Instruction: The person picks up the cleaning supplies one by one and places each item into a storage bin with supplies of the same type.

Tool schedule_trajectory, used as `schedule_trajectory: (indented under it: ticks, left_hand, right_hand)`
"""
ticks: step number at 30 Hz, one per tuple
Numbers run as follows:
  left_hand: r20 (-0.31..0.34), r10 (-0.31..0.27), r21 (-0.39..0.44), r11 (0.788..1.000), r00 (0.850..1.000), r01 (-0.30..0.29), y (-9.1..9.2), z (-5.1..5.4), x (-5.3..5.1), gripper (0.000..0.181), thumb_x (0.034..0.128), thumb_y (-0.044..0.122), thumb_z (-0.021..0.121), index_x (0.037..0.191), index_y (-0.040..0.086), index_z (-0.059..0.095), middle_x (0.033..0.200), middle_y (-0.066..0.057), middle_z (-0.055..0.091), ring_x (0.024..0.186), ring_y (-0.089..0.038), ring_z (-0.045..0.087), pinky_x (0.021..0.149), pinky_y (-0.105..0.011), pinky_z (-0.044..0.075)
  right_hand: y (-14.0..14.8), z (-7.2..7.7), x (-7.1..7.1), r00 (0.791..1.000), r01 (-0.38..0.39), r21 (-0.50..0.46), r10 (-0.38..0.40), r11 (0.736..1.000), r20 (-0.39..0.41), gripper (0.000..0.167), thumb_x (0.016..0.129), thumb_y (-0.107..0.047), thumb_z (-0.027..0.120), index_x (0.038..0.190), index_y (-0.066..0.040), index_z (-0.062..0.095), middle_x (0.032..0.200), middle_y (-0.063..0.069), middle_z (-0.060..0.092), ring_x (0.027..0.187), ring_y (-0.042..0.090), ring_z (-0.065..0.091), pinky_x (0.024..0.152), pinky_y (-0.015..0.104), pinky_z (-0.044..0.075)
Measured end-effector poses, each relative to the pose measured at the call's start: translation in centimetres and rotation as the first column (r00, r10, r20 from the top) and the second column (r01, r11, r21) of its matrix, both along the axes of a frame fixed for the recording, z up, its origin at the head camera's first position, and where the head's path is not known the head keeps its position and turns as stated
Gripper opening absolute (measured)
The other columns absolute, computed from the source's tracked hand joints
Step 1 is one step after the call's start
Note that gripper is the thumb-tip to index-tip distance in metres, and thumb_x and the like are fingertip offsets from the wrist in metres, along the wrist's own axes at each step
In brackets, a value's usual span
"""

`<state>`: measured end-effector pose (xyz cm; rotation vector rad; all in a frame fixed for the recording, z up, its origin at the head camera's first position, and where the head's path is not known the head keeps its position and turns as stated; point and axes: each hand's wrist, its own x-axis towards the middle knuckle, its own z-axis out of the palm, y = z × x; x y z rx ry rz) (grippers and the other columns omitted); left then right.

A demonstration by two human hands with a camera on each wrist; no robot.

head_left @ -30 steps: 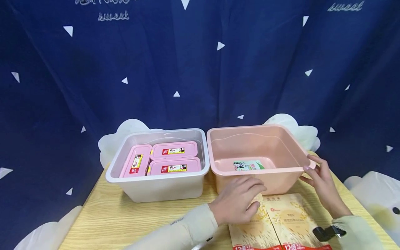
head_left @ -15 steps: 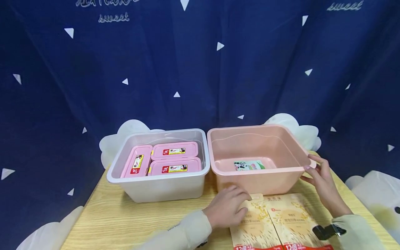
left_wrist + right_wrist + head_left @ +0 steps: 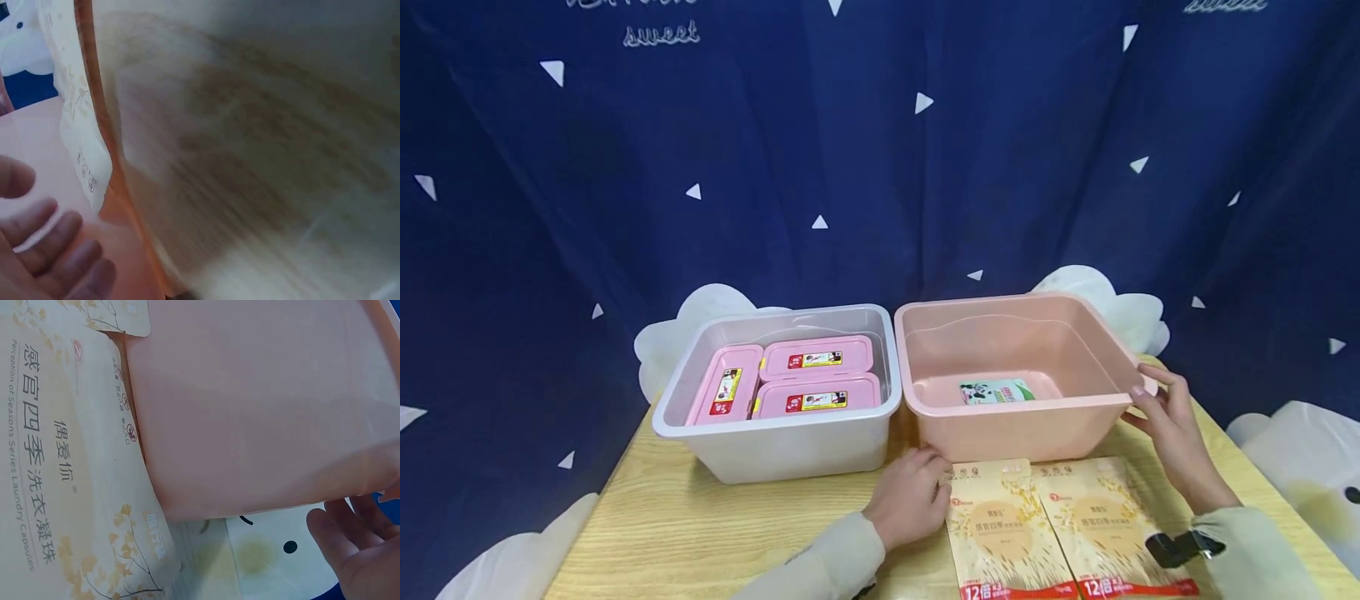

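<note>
My right hand grips the front right corner of the pink bin by its rim, thumb in front. In the right wrist view, the fingers of that hand lie at the bin's edge. My left hand holds nothing; its fingers are loosely bent beside the left yellow pouch. A second yellow pouch lies to the right of the first, both flat before the bin. The left wrist view shows the left hand with fingers apart, near a pouch. A small green-white packet lies inside the pink bin.
A light grey bin stands left of the pink one, with pink boxes inside. Both bins stand on the wooden table. A dark blue curtain hangs behind.
My left hand has moved left, off the left pouch's top, uncovering its printed front. The right hand stays at the pink bin's corner. The view has shifted slightly.
</note>
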<state>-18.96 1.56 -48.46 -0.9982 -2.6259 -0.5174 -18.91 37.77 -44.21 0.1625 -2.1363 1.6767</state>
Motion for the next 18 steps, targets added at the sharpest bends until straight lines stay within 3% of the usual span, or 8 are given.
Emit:
schedule_trajectory:
  ticks: [3,6,11,15,18]
  left_hand:
    - [0.084,0.082,0.0,0.997,0.993,-0.082,-0.14,-0.15,-0.01,0.025,0.0847,0.02,0.062,0.105,0.008,0.072,0.103,-0.003,0.07,0.092,-0.018,0.063,0.08,-0.03,0.053]
    - [0.213,0.134,-0.007,0.991,0.968,-0.136,-0.23,-0.34,-0.15,0.03,0.0841,0.022,0.062,0.108,0.006,0.07,0.098,-0.004,0.066,0.09,-0.019,0.061,0.076,-0.031,0.052]
    - [0.409,0.158,0.098,0.972,0.899,-0.215,-0.28,-0.56,-0.71,0.029,0.0835,0.023,0.063,0.106,0.006,0.072,0.096,-0.005,0.069,0.087,-0.019,0.063,0.074,-0.031,0.051]
    - [0.52,0.148,0.231,0.924,0.842,-0.305,0.0,-0.77,-0.99,0.019,0.0815,0.02,0.065,0.092,0.008,0.076,0.082,0.001,0.07,0.075,-0.011,0.06,0.067,-0.024,0.047]
    - [0.57,0.157,0.258,0.898,0.807,-0.357,0.35,-1.05,-0.91,0.013,0.0798,0.022,0.067,0.082,0.012,0.075,0.07,0.005,0.065,0.066,-0.006,0.052,0.06,-0.021,0.041]
  right_hand:
    - [-0.06,0.02,-0.06,1.0,0.007,-0.008,-0.007,1.0,0.0,0.037,0.105,-0.014,0.043,0.139,-0.026,0.034,0.126,-0.018,0.037,0.1,-0.013,0.056,0.073,0.009,0.051]
    - [-0.09,-0.03,-0.04,1.0,0.017,-0.017,-0.017,1.0,-0.008,0.037,0.105,-0.013,0.043,0.138,-0.027,0.035,0.127,-0.019,0.036,0.1,-0.011,0.055,0.071,0.01,0.052]
    - [-0.06,-0.08,-0.19,1.0,0.012,0.001,-0.012,1.0,-0.012,0.04,0.105,-0.013,0.043,0.141,-0.026,0.033,0.128,-0.02,0.036,0.101,-0.01,0.054,0.071,0.01,0.052]
    - [-0.04,-0.23,-0.33,1.0,0.009,-0.021,-0.009,1.0,-0.006,0.038,0.105,-0.012,0.043,0.139,-0.027,0.035,0.127,-0.019,0.036,0.1,-0.011,0.055,0.07,0.011,0.052]
    - [-0.04,-0.37,-0.35,1.0,0.021,-0.007,-0.021,1.0,0.007,0.038,0.105,-0.013,0.042,0.139,-0.028,0.034,0.127,-0.02,0.035,0.099,-0.011,0.054,0.07,0.011,0.052]
